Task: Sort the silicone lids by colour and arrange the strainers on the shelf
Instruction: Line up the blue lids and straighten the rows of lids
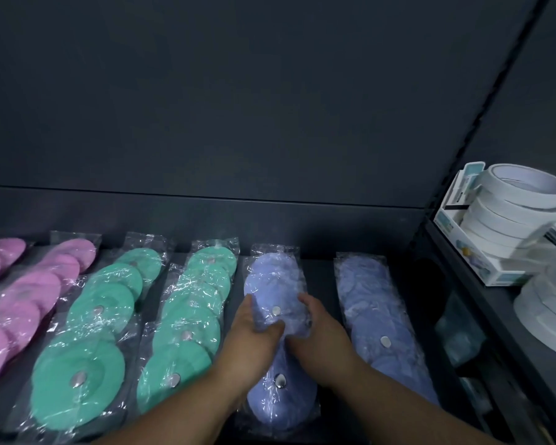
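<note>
Plastic-wrapped silicone lids lie in rows on a dark shelf [318, 239]: two pink rows [42, 284] at the left, two green rows [187, 319] in the middle, two blue rows at the right. My left hand [251, 342] and my right hand [321, 332] both grip a blue lid packet [275, 293] in the left blue row, one on each side, thumbs on top. The other blue row [373, 309] lies to the right, untouched. No strainers are in view.
A dark back wall rises behind the shelf. To the right, a neighbouring shelf holds stacked white tape rolls [514, 207] and a white box [463, 232]. A gap of bare shelf separates the two blue rows.
</note>
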A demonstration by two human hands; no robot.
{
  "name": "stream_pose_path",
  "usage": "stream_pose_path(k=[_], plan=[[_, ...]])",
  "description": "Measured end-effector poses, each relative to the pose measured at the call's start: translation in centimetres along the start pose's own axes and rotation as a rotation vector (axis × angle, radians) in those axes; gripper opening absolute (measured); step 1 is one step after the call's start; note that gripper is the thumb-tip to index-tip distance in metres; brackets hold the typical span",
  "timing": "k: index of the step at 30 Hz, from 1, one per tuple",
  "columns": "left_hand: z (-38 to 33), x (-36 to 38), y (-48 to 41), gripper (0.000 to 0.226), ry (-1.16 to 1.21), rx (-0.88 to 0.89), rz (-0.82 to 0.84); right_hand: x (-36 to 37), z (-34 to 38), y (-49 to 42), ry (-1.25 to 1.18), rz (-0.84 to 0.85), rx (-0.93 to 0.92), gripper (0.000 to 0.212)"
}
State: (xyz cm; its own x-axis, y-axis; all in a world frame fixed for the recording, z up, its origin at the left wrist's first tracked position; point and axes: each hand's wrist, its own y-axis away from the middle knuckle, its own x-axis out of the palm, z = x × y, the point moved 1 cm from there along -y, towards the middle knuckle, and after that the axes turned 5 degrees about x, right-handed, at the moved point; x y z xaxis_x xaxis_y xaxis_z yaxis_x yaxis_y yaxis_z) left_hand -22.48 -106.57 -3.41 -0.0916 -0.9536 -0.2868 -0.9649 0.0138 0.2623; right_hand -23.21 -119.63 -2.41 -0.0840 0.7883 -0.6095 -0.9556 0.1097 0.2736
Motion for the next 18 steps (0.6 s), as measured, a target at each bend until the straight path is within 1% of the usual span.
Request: stream_pose_path(k=[3,4,6,9,11,13,16,18], plan=[[-0.5,-0.4,-0.8,0.078,0.077,0.007,0.001,-0.8,0.4,-0.7,-0.043,-0.049,0.016,0.063],[-0.6,-0.6,-1.4,0.077,0.092,0.003,-0.011,-1.3,0.6,-1.2,-0.069,-0.069,0.009,0.059],[-0.8,-0.8,-2.9,0.079,0.09,0.019,-0.03,-2.0,1.3,-2.2,-0.078,-0.071,0.0,0.057],[1.0,-0.4,-6.6,0.081,0.074,0.022,0.003,-2.3,2.3,-4.0,-0.029,-0.043,-0.014,0.065],[2.3,-0.2,-8.6,0.08,0.07,0.014,0.03,-2.2,2.6,-4.8,-0.04,-0.01,0.007,0.066],[2.5,0.1,-9.2,0.082,0.06,0.017,0.046,-2.1,2.6,-5.3,-0.042,0.002,0.031,0.063],[-0.3,0.3,-7.3,0.094,-0.037,0.015,0.067,-2.2,2.3,-5.5,-0.047,0.001,0.062,0.056],[-1.1,1.0,-6.6,0.088,-0.094,0.004,0.069,-2.5,2.0,-5.5,-0.018,-0.006,0.075,0.05]])
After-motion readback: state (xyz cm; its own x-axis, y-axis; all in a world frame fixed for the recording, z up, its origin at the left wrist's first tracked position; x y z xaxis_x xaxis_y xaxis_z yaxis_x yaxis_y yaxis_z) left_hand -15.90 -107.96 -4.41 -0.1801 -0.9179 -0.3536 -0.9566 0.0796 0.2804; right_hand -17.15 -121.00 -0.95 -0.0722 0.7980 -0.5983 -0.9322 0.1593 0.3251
